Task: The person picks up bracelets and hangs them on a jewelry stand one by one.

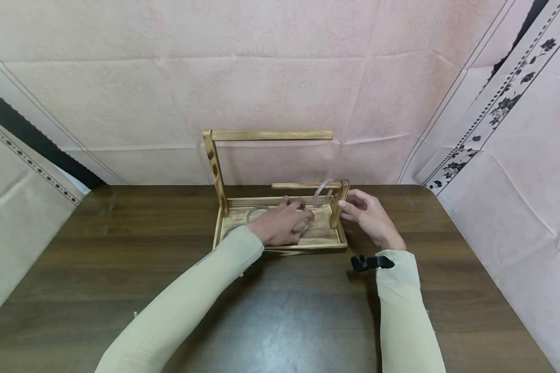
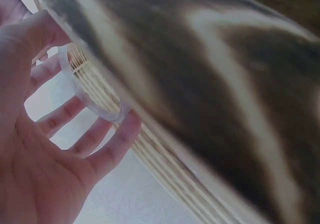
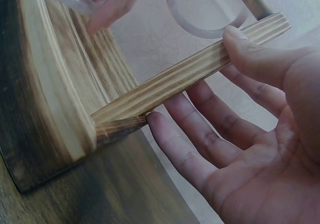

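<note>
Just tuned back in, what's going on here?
A person's left hand holds a clear ring over the wooden tray, while the right hand grips the short post. Another ring hangs on the lower bar. More rings lie in the tray; the upper bar has none.

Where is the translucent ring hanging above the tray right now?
In the head view, the translucent ring hangs on the lower wooden bar near its right end, just left of the wooden post that the right hand holds.
</note>
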`<control>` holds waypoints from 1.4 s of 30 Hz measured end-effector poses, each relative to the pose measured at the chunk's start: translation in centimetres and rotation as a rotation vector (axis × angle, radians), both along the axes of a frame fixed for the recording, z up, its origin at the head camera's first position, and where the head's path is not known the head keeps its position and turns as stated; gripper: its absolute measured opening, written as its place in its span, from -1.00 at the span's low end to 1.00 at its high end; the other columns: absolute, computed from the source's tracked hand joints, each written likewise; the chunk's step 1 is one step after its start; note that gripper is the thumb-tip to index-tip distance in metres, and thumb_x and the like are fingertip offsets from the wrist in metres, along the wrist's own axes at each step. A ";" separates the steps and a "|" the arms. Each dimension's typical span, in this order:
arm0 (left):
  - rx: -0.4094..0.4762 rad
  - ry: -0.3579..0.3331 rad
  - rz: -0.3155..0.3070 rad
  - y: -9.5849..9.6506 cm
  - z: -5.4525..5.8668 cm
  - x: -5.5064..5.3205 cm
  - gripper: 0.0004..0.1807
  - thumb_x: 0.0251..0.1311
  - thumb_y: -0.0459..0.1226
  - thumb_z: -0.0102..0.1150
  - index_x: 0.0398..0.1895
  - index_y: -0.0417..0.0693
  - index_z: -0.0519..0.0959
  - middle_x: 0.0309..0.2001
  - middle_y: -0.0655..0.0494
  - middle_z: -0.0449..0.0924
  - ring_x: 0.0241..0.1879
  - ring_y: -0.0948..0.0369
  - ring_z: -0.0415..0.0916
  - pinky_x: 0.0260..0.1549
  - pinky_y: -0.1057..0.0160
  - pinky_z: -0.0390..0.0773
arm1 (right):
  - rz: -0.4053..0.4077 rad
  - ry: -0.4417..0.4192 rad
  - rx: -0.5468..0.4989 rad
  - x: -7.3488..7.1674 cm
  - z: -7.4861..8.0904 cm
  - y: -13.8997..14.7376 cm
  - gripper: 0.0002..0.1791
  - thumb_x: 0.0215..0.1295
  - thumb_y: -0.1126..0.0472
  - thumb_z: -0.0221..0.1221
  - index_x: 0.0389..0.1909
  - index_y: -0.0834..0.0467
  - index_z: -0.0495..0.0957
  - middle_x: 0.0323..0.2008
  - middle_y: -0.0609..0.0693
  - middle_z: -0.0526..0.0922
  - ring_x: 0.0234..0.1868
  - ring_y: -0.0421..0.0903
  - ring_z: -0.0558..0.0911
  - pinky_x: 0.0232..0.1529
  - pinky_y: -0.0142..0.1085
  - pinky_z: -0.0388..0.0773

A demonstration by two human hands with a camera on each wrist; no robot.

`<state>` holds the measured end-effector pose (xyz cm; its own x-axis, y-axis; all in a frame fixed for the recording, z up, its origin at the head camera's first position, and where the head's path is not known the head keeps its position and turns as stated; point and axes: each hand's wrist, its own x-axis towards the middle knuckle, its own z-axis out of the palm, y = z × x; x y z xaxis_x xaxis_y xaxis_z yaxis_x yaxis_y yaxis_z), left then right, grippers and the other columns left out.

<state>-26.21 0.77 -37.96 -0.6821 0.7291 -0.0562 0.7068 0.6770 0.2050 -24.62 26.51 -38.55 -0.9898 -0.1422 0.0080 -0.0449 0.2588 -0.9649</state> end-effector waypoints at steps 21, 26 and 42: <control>0.109 0.177 0.002 -2.1 0.3 2.0 -0.50 0.31 -0.19 0.29 0.32 0.12 0.51 0.40 -0.02 0.34 0.41 -0.29 0.24 -0.03 -0.17 0.68 | 0.011 -0.010 -0.004 -0.1 -0.1 0.2 -0.53 0.53 0.14 0.15 0.30 0.31 0.38 0.25 0.26 0.46 0.08 -0.17 0.60 0.22 -0.15 0.60; 0.143 0.221 0.019 -2.2 0.1 2.4 -0.55 0.31 -0.19 0.30 0.27 0.14 0.55 0.33 0.05 0.39 0.32 -0.14 0.34 -0.27 -0.01 0.72 | 0.009 -0.006 0.001 0.0 -0.2 0.2 -0.53 0.53 0.14 0.15 0.31 0.31 0.38 0.25 0.26 0.46 0.09 -0.17 0.60 0.22 -0.16 0.60; 0.225 0.374 0.039 -2.9 -0.9 3.4 -0.59 0.27 -0.19 0.34 0.19 0.17 0.57 0.36 0.05 0.39 0.26 -0.07 0.38 -0.32 0.00 0.69 | 0.010 -0.002 0.017 -0.1 -0.1 0.2 -0.56 0.53 0.15 0.14 0.29 0.29 0.40 0.23 0.24 0.47 0.09 -0.17 0.60 0.20 -0.18 0.62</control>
